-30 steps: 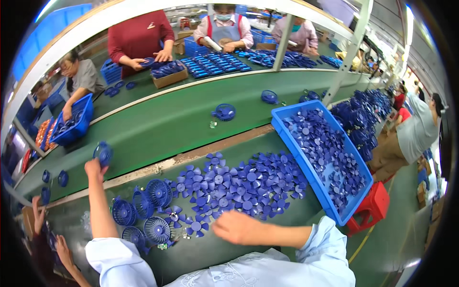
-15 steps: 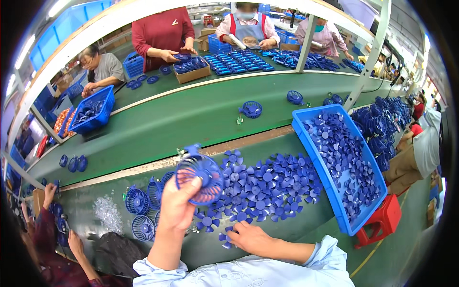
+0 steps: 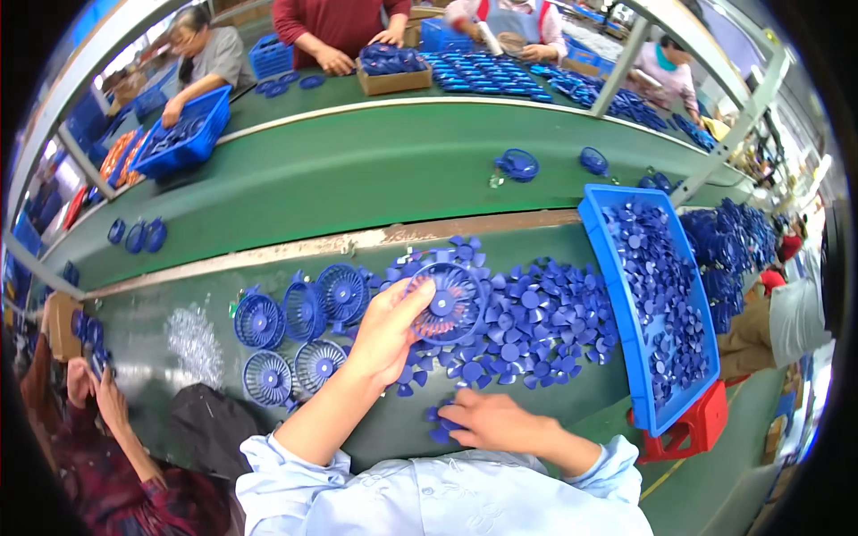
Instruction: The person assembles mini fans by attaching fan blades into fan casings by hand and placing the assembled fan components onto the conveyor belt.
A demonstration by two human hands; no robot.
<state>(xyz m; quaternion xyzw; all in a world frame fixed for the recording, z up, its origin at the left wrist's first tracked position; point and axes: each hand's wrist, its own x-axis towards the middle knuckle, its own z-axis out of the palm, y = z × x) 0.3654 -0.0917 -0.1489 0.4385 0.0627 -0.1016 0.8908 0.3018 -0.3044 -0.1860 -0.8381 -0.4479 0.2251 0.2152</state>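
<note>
My left hand (image 3: 386,332) is closed around the rim of a round blue fan housing (image 3: 463,313), thumb on top. Its slotted face with a central hub is turned toward me, raised above a heap of blue fan blades (image 3: 536,313). Lower down, just in front of the heap, my right hand (image 3: 499,423) has its fingertips closed on a loose blue fan blade (image 3: 438,429) at the bench top. Part of that blade is hidden by the fingers. Several more fan housings, among them one slotted housing (image 3: 267,379), lie left of my left forearm.
A blue tray (image 3: 621,317) of blades stands at right, near a red stool (image 3: 706,415). Clear plastic pieces (image 3: 195,344) and black cloth (image 3: 210,429) lie left. Beyond runs a green conveyor (image 3: 357,179) carrying housings. A co-worker's hands (image 3: 98,389) work at far left.
The view has shifted. My left hand has moved rightward and tilted the housing so its hubbed face shows. My right hand has drawn slightly away from the heap, with the blade at its fingertips.
</note>
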